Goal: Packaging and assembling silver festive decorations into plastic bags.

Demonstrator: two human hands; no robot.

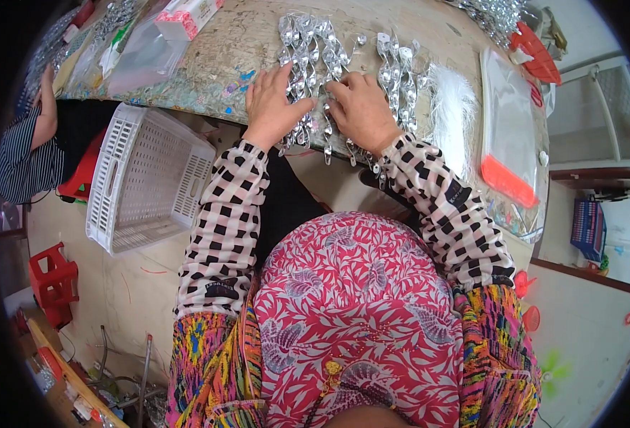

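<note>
Shiny silver twisted foil strips (303,36) lie in a bundle on the worktable (251,32), their ends reaching its front edge. My left hand (271,103) rests at the bundle's left side, its fingers stretched out and its thumb against the strips. Just right of it, my right hand (363,110) is curled, thumb and forefinger pinched at a single silver twisted strip (328,135) that hangs down toward the edge. A second group of silver twisted strips (393,53) lies beyond my right hand and partly behind it. The right fingertips are partly hidden.
White fringe (450,107) and clear plastic bags (507,107) with an orange-red band lie at the right. A white plastic basket (119,178) stands left below the table edge. Far left are a tissue box (186,18), plastic sheets and another person's arm (44,114). A red stool (52,274) stands lower left.
</note>
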